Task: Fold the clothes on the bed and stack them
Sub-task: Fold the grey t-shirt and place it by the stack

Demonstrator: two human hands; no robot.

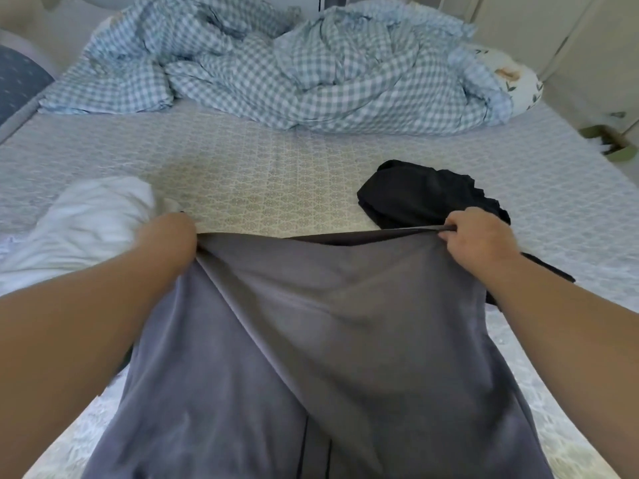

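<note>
Left hand (173, 233): we reach forward, fingers clenched on the grey garment (311, 340) top edge.
Right hand (479, 236): we pinch its other corner.
Garment: hangs over the bed (276, 174) near edge.

1. The garment (311, 357) held up in front is plain grey, with a thin dark line near its lower middle.
2. The crumpled cloth (428, 193) on the right is black.
3. The bundle (86, 219) on the left is white.
4. The duvet (294, 63) is pale blue-and-white gingham.
5. The bed sheet (242, 174) has a small repeating grey-beige ornamental pattern.
</note>
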